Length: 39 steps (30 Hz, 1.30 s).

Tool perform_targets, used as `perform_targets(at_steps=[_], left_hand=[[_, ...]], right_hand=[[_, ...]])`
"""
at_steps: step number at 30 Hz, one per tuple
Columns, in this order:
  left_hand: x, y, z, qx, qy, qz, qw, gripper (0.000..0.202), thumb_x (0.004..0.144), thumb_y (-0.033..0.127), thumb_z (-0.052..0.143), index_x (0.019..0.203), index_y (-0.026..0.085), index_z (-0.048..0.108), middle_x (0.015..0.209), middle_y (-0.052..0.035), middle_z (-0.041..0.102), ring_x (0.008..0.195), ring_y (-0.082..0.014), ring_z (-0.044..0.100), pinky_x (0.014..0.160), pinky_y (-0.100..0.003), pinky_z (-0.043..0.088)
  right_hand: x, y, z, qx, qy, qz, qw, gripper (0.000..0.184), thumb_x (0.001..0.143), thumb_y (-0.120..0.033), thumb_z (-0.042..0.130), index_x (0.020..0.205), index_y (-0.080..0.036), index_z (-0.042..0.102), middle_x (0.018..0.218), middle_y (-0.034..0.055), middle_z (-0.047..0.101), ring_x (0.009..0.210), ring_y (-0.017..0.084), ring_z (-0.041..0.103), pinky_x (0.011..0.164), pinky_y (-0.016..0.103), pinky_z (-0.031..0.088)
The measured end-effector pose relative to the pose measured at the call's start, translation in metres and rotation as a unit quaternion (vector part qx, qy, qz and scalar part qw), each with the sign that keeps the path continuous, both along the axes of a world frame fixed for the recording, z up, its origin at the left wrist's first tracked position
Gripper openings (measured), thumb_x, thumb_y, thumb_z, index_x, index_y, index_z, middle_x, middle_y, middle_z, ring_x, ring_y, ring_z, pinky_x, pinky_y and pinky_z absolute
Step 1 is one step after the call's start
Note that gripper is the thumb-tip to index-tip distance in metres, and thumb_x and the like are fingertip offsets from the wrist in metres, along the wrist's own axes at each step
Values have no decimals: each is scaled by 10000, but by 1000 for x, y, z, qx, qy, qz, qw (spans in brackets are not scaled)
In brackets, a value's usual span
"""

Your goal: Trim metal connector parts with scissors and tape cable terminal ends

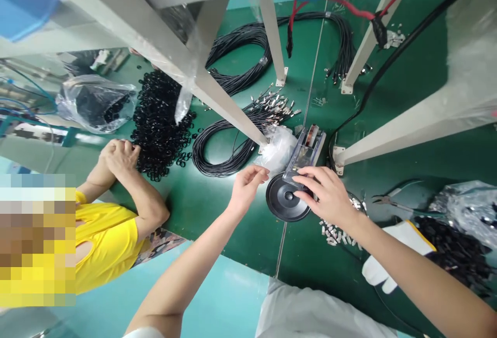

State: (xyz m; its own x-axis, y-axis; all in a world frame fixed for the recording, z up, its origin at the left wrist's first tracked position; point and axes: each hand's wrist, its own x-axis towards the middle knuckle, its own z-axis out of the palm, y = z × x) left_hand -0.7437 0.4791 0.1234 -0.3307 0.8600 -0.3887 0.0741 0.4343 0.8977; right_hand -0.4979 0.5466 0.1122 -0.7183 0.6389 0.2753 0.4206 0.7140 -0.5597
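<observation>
My left hand (247, 187) is closed in a pinch beside the left rim of a round black dish (289, 204) with a raised knob in its middle. Whatever its fingertips hold, if anything, is too small to make out. My right hand (326, 193) reaches over the dish's right side with fingers curved and apart. Its fingertips are at the near end of a clear plastic device (305, 154) with a copper-coloured roll inside; whether they touch it I cannot tell. A crumpled clear plastic bag (280, 149) lies left of the device.
Coiled black cables (221, 154) lie on the green table, with a pile of black rings (157, 126) further left. A co-worker's clasped hands (120, 154) rest beside it. Metal legs (388, 144) stand around. Small metal connectors (334, 233), pliers (388, 202) and a white glove (399, 250) lie right.
</observation>
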Motion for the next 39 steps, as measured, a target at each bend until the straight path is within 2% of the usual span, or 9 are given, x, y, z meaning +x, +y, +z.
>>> perform_targets(at_steps=[5,9,14,19,25,30,35,37,39], left_hand=[[12,-24,21,31,-2,29,999,261,916,419,661,1011,176,658,822,-27,671,811,-159,626,800,-290,496],[32,-36,47,71,24,28,997,280,924,440,659,819,196,570,736,1,627,737,-148,584,759,-278,471],[73,-40,82,87,58,-60,993,425,932,503,619,652,193,542,667,-13,582,686,-165,530,682,-283,419],[131,-42,115,113,70,-167,977,507,910,548,616,555,199,521,614,-16,502,630,-168,463,632,-293,374],[203,-47,122,117,85,-256,956,526,922,567,588,557,195,525,608,-22,498,622,-170,463,620,-297,365],[238,-72,129,117,104,-311,938,466,958,536,553,656,182,565,686,-35,587,699,-170,534,673,-290,415],[242,-89,146,136,132,-274,943,413,964,516,537,745,177,626,708,-36,651,664,-162,604,635,-273,476],[222,-83,167,161,171,-220,947,355,927,503,603,803,173,648,695,-27,646,635,-160,599,597,-267,472],[185,-66,205,199,218,-142,945,346,912,503,628,819,170,630,673,-8,609,604,-147,566,572,-262,458]], right_hand=[[12,-15,14,-37,-12,13,999,428,987,-276,583,1414,-258,584,1483,105,582,1245,306,568,1042,543,482],[36,-38,33,-71,48,-32,996,374,971,-246,591,1344,-259,612,1403,126,612,1265,302,584,1047,546,505],[93,-60,60,-47,76,-76,993,290,963,-206,585,1245,-257,628,1273,122,652,1177,255,648,989,465,577],[170,-78,83,-37,91,-142,985,253,957,-166,560,1173,-264,649,1188,96,678,1099,237,688,931,426,608],[249,-109,94,-34,115,-204,972,182,957,-201,562,1076,-279,675,1039,60,717,885,208,731,782,351,646],[292,-139,86,-69,127,-196,970,178,984,-260,533,1077,-286,682,1051,87,730,880,251,747,754,383,654],[323,-151,72,-133,89,-182,970,176,970,-361,561,1066,-320,703,1100,77,740,922,259,748,799,374,645],[335,-155,69,-143,86,-184,969,189,964,-393,567,1068,-330,711,1135,77,739,957,268,746,831,378,638],[348,-158,66,-149,85,-192,966,199,953,-422,580,1064,-341,723,1156,77,740,964,273,746,824,369,636]])
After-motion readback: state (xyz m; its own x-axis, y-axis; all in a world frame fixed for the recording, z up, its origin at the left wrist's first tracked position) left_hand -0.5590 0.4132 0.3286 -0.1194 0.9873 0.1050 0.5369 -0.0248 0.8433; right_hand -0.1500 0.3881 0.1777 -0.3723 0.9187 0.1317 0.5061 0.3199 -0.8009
